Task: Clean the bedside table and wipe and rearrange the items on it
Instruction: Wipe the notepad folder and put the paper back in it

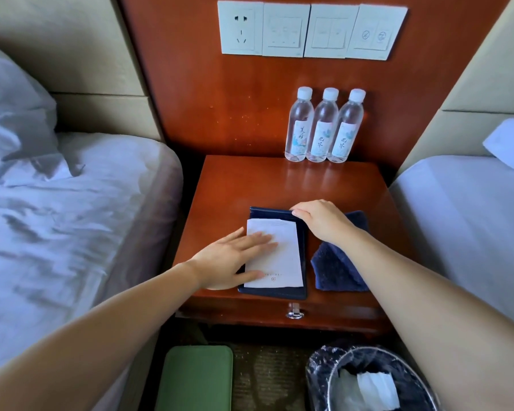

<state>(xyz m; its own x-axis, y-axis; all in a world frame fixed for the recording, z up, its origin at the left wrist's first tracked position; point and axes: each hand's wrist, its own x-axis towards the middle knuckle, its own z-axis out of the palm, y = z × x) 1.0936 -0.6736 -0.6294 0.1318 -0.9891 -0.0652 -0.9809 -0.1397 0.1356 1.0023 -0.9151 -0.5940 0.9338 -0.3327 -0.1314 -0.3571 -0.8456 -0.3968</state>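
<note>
Wooden surface (279, 185): left hand (232, 259) lies flat on the notepad (279, 256), right hand (321, 221) grips the far edge of the folder (272, 293); cloth (333, 271) just right, bottles (324, 126) far.

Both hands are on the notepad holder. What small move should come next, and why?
Probably slide the notepad holder back and square it on the bedside table: it lies near the front edge, the left hand presses flat on its white paper, and the right hand grips its top edge.
</note>
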